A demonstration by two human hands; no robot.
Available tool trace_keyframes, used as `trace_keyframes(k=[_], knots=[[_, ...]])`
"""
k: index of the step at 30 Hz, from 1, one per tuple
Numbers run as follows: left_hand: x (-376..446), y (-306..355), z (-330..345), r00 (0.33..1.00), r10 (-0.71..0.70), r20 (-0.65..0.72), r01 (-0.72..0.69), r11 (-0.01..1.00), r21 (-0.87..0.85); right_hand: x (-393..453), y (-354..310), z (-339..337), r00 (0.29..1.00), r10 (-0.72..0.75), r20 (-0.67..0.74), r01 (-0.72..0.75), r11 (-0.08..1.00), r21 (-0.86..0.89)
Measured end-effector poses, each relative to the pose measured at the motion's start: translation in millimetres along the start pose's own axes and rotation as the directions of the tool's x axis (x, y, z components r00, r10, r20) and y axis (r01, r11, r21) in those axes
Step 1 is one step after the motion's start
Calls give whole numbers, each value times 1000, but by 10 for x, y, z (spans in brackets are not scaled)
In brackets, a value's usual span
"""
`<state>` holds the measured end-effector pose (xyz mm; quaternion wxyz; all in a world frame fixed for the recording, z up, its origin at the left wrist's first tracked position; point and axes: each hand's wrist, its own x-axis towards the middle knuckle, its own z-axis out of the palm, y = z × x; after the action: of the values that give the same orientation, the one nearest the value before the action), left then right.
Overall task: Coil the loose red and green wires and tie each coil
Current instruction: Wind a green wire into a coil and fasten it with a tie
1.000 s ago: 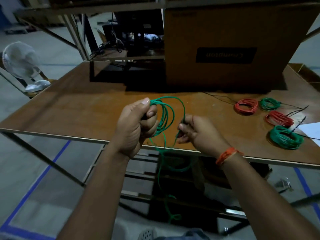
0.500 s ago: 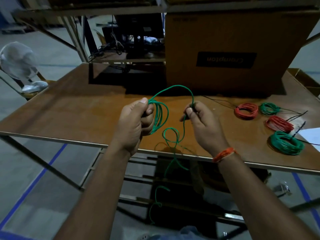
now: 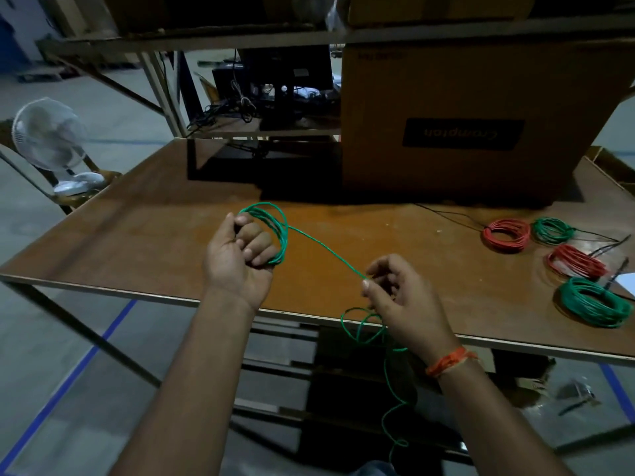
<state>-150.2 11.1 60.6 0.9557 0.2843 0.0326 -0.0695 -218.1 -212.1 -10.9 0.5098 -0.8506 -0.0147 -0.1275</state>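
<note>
The left hand (image 3: 240, 259) has its fingers (image 3: 256, 243) clenched around a partly wound coil of green wire (image 3: 278, 231), the loops arching over the knuckles and down the far side of the fist, above the near edge of the counter (image 3: 154, 235). From the coil a single strand runs taut, down and to the right, to the right hand (image 3: 405, 300), where the thumb and forefinger pinch it; the other fingers there are loosely curled. Below that pinch the loose wire makes a couple of slack loops at the counter's near edge and then hangs below it in wavy bends towards the floor. An orange thread band (image 3: 446, 362) circles the right wrist.

Towards the right edge of the counter lie four wound coils: a red coil (image 3: 507, 234) and a small green coil (image 3: 551, 230) just beside each other, a second red coil (image 3: 572, 261) nearer, and a larger green coil (image 3: 591, 302) nearest the near edge. Thin black ties (image 3: 611, 247) lie among them, and the corner of a white sheet (image 3: 627, 281) shows at the right edge. A big cardboard box (image 3: 481, 115) stands at the far edge. Off the left edge, a white table fan (image 3: 48, 135) sits on a chair.
</note>
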Motion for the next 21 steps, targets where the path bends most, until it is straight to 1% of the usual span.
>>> trace_keyframes(k=[1,2,3,4,5,6,7,8,9,10,11,12,13,15,16,18,19,21], knots=[[33,0,-32,1000,12,-23,-12,1000,2,-7,3,8,997,-19,-75,15,999,-44],[59,-23,-60,999,33,-40,-31,999,30,-11,-21,17,995,-52,-90,41,992,-121],[76,-67,-80,997,66,-46,-62,994,92,-12,-60,33,996,-83,-35,74,979,-189],[86,-127,-98,993,115,-38,-106,976,191,-14,-127,54,993,-100,69,113,967,-227],[82,-194,-106,985,174,-11,-162,932,323,-14,-214,79,976,-106,189,151,958,-243],[74,-258,-120,973,230,36,-219,855,470,-14,-306,97,950,-116,288,190,951,-243],[58,-314,-138,958,266,104,-273,749,604,-9,-395,105,928,-139,346,227,947,-228],[37,-357,-156,942,274,193,-327,624,710,0,-479,101,916,-178,360,259,947,-191],[20,-387,-183,923,260,282,-379,499,780,12,-561,85,913,-220,342,277,953,-126],[4,-404,-210,906,234,353,-420,394,818,32,-630,66,920,-242,309,267,963,-38],[-6,-412,-230,898,202,390,-437,326,838,65,-678,41,932,-226,284,219,974,57],[-14,-418,-246,902,161,401,-431,314,846,107,-711,14,941,-184,284,147,978,147],[-21,-423,-249,908,106,405,-416,340,844,157,-729,-3,943,-134,304,62,970,237],[-23,-418,-239,901,-20,434,-393,390,833,265,-706,-23,931,-68,359,-87,912,400],[-24,-407,-227,890,-84,448,-379,408,831,314,-676,-27,925,-58,375,-132,878,460],[-24,-362,-192,880,-187,436,-310,469,827,384,-625,-17,924,-52,379,-169,834,525],[-16,-336,-181,879,-217,425,-273,501,821,401,-606,4,931,-46,362,-168,826,538],[15,-289,-178,882,-224,414,-241,540,806,396,-584,60,965,-47,257,-106,829,549]])
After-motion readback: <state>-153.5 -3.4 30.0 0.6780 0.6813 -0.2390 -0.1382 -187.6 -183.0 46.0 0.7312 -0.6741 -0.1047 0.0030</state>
